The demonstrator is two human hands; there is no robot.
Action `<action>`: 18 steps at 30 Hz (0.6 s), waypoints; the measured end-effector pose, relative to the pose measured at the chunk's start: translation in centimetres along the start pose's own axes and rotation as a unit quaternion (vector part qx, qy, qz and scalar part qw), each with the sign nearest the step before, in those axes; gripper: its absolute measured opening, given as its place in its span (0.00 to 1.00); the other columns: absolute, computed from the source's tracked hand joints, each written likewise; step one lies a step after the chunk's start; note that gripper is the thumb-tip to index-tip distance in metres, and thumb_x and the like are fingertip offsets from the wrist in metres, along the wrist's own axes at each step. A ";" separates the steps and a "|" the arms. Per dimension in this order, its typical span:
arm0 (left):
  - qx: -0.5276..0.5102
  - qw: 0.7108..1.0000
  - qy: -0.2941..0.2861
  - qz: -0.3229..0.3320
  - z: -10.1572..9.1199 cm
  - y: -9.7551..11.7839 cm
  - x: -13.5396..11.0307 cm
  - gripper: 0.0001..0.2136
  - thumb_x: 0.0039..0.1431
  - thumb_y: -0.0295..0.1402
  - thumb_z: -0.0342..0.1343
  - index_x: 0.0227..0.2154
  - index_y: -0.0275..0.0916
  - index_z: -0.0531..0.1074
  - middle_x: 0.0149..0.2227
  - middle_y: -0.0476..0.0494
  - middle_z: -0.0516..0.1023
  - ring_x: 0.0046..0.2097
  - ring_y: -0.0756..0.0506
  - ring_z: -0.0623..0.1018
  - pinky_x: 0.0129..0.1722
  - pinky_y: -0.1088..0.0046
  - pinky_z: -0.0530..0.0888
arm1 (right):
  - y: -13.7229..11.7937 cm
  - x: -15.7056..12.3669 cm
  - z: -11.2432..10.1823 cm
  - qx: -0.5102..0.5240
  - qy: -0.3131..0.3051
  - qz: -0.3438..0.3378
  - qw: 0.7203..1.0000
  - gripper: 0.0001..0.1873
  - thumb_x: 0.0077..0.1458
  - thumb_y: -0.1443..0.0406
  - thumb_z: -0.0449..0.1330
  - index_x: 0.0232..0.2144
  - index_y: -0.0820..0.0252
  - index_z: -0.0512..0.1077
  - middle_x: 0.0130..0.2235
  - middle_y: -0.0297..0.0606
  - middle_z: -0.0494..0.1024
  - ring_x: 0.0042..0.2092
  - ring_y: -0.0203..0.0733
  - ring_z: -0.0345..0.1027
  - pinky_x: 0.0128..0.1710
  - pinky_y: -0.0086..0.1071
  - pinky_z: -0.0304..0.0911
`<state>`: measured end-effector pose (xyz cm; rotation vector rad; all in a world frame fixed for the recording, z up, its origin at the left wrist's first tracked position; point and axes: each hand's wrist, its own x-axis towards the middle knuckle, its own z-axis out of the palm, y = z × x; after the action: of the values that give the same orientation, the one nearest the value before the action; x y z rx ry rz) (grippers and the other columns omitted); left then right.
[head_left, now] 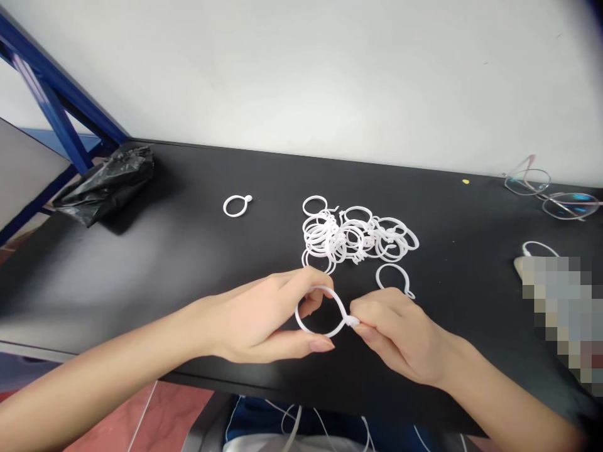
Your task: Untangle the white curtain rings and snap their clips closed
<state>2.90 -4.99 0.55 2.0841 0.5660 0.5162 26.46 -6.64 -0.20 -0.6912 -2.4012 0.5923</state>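
Above the near part of the table, I hold a white plastic ring point(337, 299) with a small knob-like clasp on its right side. My left hand point(264, 314) is closed around the ring's left part, with the fingers at its top and the thumb along its lower edge. The clasp is pinched between the thumb and curled index finger of my right hand point(400, 336), which partly cover it. Just beyond my hands lies a tangled pile of similar white rings point(358, 235). One loose ring point(394, 267) rests directly behind my right hand.
A single ring point(226, 207) lies left of the pile on the black table point(198, 251). At the far left sits a crumpled black plastic bag point(113, 182) by a blue metal frame point(66, 119). Eyeglasses point(541, 191) and a pixelated object point(565, 301) are at right. A white wall point(301, 81) stands behind.
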 end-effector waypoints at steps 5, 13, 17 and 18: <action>-0.007 1.000 0.003 0.009 0.1 -0.1 0.0 0.16 0.67 0.44 0.48 0.47 0.37 0.57 0.32 0.49 0.66 0.30 0.50 0.66 0.30 0.74 0.68 | 0.0 0.1 0.1 0.018 0.003 -0.009 1.000 0.17 0.71 0.65 0.41 0.28 0.57 0.59 0.21 0.26 0.63 0.21 0.30 0.52 0.22 0.25 0.51; -0.009 1.000 0.011 0.008 0.2 -0.1 0.0 0.16 0.67 0.45 0.48 0.47 0.38 0.58 0.32 0.49 0.66 0.30 0.50 0.67 0.30 0.74 0.68 | -0.1 0.1 0.1 0.014 0.009 -0.009 1.000 0.16 0.70 0.65 0.42 0.29 0.57 0.60 0.21 0.26 0.64 0.21 0.30 0.53 0.23 0.24 0.52; -0.003 1.000 0.012 0.015 0.2 -0.1 0.0 0.16 0.67 0.45 0.48 0.47 0.37 0.58 0.32 0.49 0.66 0.30 0.50 0.67 0.30 0.74 0.68 | -0.2 0.2 0.0 0.016 0.010 -0.011 1.000 0.17 0.71 0.65 0.41 0.28 0.57 0.60 0.21 0.27 0.65 0.21 0.31 0.53 0.23 0.24 0.53; -0.003 1.000 0.011 0.017 0.2 -0.1 0.0 0.16 0.67 0.45 0.48 0.47 0.37 0.58 0.32 0.49 0.66 0.30 0.50 0.66 0.30 0.74 0.68 | -0.2 0.2 0.0 0.013 0.009 -0.010 1.000 0.18 0.71 0.65 0.41 0.28 0.57 0.60 0.21 0.27 0.65 0.21 0.31 0.53 0.23 0.24 0.53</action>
<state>2.99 -5.05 0.39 2.0884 0.5428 0.5612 26.27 -6.69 -0.07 -0.6567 -2.3764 0.6059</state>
